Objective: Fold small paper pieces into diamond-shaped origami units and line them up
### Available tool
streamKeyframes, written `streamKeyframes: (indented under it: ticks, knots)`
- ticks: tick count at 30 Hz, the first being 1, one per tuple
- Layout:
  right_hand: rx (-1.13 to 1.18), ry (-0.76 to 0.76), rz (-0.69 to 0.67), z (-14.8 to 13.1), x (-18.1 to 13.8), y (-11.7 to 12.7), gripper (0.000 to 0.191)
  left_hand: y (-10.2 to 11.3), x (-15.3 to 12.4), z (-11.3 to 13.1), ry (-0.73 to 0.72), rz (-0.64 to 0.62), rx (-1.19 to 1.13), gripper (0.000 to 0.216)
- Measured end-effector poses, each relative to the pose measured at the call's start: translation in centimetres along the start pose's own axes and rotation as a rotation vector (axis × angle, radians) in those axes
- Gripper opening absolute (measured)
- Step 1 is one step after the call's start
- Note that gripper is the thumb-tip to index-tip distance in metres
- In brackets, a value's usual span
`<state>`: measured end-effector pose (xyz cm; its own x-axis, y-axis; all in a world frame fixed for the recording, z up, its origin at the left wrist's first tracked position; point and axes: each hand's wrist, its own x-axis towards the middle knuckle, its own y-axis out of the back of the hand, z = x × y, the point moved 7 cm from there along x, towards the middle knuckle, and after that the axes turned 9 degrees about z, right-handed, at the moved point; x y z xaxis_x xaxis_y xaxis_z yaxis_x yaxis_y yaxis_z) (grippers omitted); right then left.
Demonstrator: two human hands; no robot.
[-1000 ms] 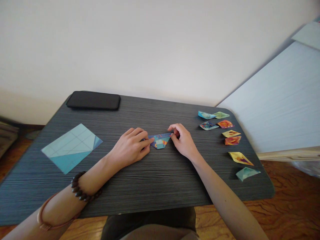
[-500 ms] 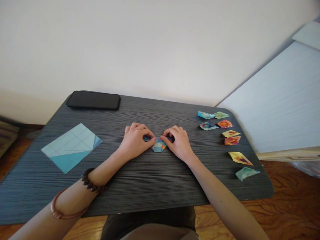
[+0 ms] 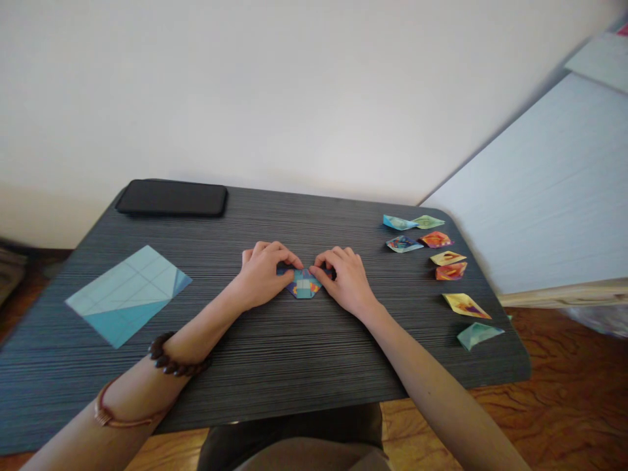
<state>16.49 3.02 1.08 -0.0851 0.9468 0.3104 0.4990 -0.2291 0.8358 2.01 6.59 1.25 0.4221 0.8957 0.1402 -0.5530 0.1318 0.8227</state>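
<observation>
Paper: small multicoloured folded paper piece [image 3: 304,286] lies flat mid-table on the dark striped wooden table [image 3: 294,353].
Left hand [image 3: 262,275]: fingertips pinching its left edge, pinning the crease.
Right hand [image 3: 343,278]: fingertips clamped on its right edge, mirroring.
Finished folds: row of small colourful folded paper shapes [image 3: 441,258] set aside at right, clear of the hands.

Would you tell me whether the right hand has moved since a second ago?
Yes: the right hand moved left, away from the folded pieces, meeting the left hand.
</observation>
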Motion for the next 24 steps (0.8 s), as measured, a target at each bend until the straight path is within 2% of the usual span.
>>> streamKeyframes:
  ticks: [7, 17, 24]
  knots:
    - [0.001, 0.002, -0.004, 0.14, -0.05, -0.13, 0.014, 0.34, -0.12, 0.03, -0.091, -0.029, -0.03, 0.029]
    - [-0.001, 0.007, -0.008, 0.11, 0.0, -0.1, 0.014, 0.24, -0.16, -0.36, -0.062, -0.132, -0.053, 0.049]
    - [-0.001, 0.004, -0.01, 0.18, 0.0, -0.02, 0.014, 0.38, -0.28, -0.41, -0.139, -0.087, -0.049, 0.055]
